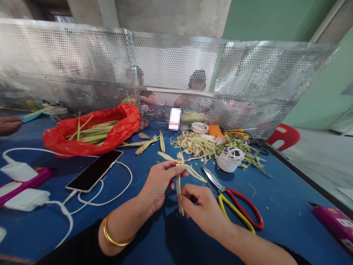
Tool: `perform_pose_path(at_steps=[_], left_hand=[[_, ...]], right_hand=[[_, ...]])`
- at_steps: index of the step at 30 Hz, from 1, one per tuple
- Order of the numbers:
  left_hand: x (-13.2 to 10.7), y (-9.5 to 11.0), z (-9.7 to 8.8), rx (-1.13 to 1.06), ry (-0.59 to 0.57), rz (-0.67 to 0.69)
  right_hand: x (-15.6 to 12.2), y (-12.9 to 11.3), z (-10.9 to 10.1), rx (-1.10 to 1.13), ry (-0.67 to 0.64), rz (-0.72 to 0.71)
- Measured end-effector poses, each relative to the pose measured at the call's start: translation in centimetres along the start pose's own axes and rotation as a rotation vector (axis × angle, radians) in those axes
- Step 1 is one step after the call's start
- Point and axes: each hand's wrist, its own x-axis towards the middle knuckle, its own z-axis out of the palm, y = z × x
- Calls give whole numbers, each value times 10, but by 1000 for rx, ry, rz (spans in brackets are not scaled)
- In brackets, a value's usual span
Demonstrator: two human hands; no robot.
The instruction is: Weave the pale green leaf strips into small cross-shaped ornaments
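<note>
My left hand [160,184], with a gold bangle on its wrist, pinches the crossing of pale yellow leaf strips [180,165] just above the blue table [278,198]. My right hand [202,208] is closed on the lower end of one strip hanging down from that crossing. Both hands are close together at the table's middle front. Red and yellow handled scissors [234,200] lie right beside my right hand. A white spool of thread [230,159] stands just beyond the scissors.
A red plastic bag [91,134] of green leaf strips lies at back left. A phone [95,170] on a white cable lies at left. Leaf trimmings [204,144], tape and loose strips [150,142] sit behind. A perforated metal screen [248,81] has people beyond it. Another person's hand [9,124] shows at far left.
</note>
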Motion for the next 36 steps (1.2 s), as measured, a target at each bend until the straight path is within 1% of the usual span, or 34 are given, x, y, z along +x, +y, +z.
perform_pose_path(at_steps=[4, 6, 7, 8, 9, 11, 12, 13, 14, 16, 18, 21, 24, 28, 30, 34, 36], left_hand=[[0, -1, 0, 17, -3, 1], [0, -2, 1, 25, 1, 14], [0, -2, 0, 28, 4, 19], [0, -2, 0, 29, 3, 21], [1, -2, 0, 26, 0, 18], [0, -1, -2, 12, -19, 14], [0, -1, -2, 3, -34, 11], [-1, 0, -3, -5, -51, 10], [-1, 0, -3, -9, -65, 9], [-2, 2, -2, -3, -77, 14], [-3, 2, 0, 20, -43, 26], [-3, 3, 2, 58, 45, 51], [-1, 4, 3, 73, 84, 70], [3, 6, -1, 67, 109, 89], [4, 6, -3, 75, 92, 85], [4, 7, -6, 65, -6, 38], [2, 7, -6, 49, -66, 27]], right_hand=[[-4, 0, 3, -12, -53, -19], [-5, -1, 0, -54, -72, -57], [-5, -2, -3, -99, -59, -95], [-5, -3, -7, -158, -13, -148], [-4, -3, -12, -227, 71, -212], [0, -3, -23, -362, 315, -338], [3, -3, -28, -426, 424, -372], [6, -2, -32, -476, 468, -387], [9, -1, -35, -516, 467, -392], [14, 2, -38, -593, 411, -394], [15, 4, -37, -664, 362, -415], [12, 1, -36, -729, 311, -457], [10, -7, -39, -737, 260, -480], [10, -12, -47, -684, 280, -496], [9, -14, -50, -659, 257, -486], [9, -17, -54, -591, 152, -461], [11, -15, -56, -496, 200, -441]])
